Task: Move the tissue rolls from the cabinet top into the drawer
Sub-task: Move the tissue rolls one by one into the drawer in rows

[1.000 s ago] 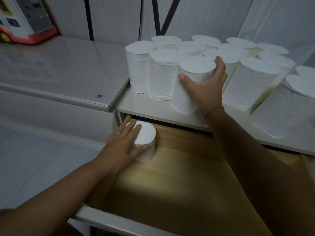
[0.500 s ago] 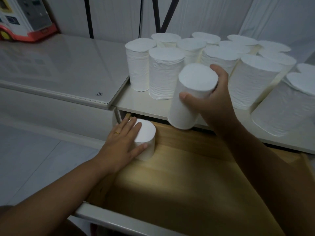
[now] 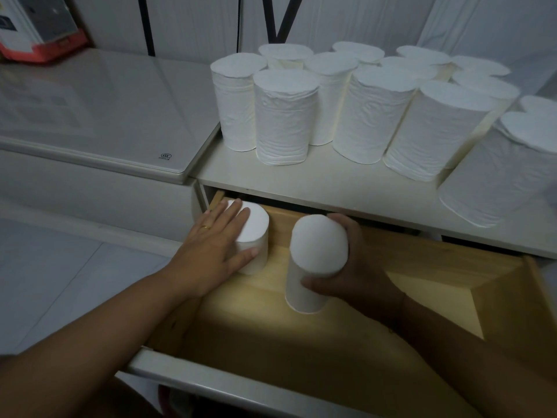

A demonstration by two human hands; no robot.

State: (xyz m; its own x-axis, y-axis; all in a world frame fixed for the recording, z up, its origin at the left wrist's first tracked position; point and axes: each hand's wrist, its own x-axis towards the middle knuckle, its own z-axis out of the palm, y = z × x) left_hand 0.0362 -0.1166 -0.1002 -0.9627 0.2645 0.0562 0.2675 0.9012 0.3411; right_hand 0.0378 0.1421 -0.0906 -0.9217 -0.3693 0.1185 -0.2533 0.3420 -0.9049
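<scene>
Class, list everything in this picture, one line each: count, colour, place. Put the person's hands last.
standing rolls: at least twelve, white, upright on the cabinet top
corner roll: one, white, drawer's back left corner
held roll: one, white, over the drawer floor
drawer: one, light wood, pulled open
cabinet top: one, white, above the drawer
box: one, red and white, far left
left hand: one, flat on the corner roll
right hand: one, grips the held roll
</scene>
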